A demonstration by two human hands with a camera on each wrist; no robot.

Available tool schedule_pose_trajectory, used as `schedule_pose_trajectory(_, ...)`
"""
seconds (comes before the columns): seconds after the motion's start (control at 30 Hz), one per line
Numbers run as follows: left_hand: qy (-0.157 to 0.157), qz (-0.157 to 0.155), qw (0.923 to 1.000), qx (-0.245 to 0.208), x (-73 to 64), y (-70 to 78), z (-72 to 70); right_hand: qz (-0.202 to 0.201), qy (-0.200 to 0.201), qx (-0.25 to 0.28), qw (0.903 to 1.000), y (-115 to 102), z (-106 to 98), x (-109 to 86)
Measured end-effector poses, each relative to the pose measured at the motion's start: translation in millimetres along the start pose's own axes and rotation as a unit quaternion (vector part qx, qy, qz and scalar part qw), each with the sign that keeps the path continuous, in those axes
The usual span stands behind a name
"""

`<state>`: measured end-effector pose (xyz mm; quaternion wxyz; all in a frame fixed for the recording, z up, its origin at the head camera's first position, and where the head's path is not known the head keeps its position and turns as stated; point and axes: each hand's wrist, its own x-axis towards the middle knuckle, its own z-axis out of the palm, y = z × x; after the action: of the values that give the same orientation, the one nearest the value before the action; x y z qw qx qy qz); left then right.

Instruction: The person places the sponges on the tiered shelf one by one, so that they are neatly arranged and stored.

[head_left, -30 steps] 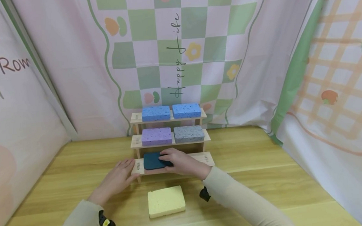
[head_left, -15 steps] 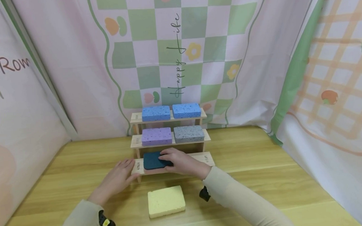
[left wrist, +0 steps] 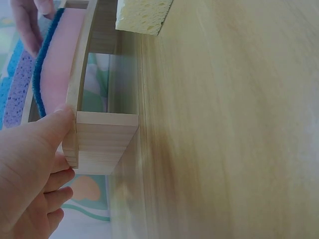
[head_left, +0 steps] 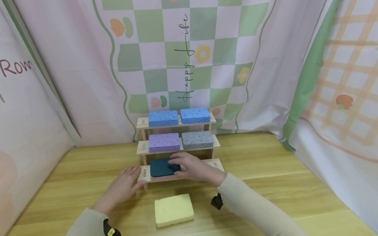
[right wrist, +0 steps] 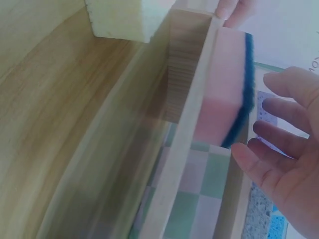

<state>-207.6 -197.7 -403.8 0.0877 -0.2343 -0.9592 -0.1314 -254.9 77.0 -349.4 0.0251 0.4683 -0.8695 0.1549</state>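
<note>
A three-tier wooden rack (head_left: 145,174) stands on the table. On its lowest tier, at the left, lies a scouring sponge (head_left: 161,167), dark teal on top and pink (left wrist: 62,59) below. My right hand (head_left: 192,169) hovers at the sponge's right end with fingers spread. In the right wrist view its fingertips (right wrist: 241,149) stand off the teal side, and nothing is between them. My left hand (head_left: 123,184) holds the left end of the lowest tier, thumb on the front edge and fingers curled around the board's end in the left wrist view.
A yellow sponge (head_left: 174,211) lies on the table in front of the rack. The middle tier bears a purple sponge (head_left: 163,142) and a grey sponge (head_left: 197,139). Two blue sponges (head_left: 163,118) are on top. Patterned curtains (head_left: 230,60) hang behind and at both sides.
My right hand has loosened from the scouring sponge and shifted slightly right and up. The left hand and the sponges stay where they were.
</note>
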Motion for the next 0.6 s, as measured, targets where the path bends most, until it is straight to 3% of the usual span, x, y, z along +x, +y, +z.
schedule_pose_trajectory(0.33, -0.001, 0.001, 1.0000, 0.004, 0.1, 0.2, -0.3, 0.019, 0.007, 0.101, 0.9947, -2.3, -8.0, -17.6)
schedule_pose_trajectory(0.6, -0.004, 0.000, 1.0000, 0.002, 0.4, 1.3, -1.7, 0.007, 0.006, 0.149, 0.9888, -9.6, -9.8, -33.2)
